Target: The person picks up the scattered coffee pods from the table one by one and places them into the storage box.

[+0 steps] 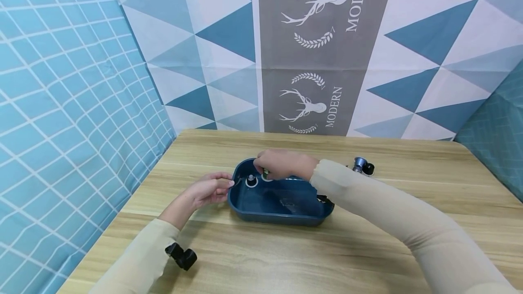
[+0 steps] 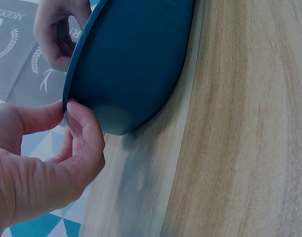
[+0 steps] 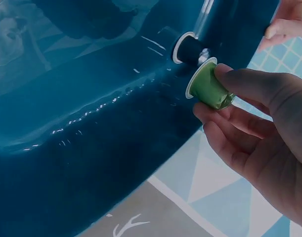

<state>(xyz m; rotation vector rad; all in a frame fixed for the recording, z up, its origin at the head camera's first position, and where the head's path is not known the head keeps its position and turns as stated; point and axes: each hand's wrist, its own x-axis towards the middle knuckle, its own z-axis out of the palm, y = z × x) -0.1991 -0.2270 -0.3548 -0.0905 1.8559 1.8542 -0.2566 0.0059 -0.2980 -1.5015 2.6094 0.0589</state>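
Blue basin [image 1: 279, 218] sits on desk [image 1: 261, 257]. Left hand [image 1: 210, 189] pinches the basin's rim, left end in head view. Right hand [image 1: 283, 164] is over the basin's far side, holding green capsule [image 3: 210, 86]. Dark capsule [image 1: 251, 181] inside basin, left end, beside green one. Blue capsule [image 1: 360, 163] on desk, right of basin.
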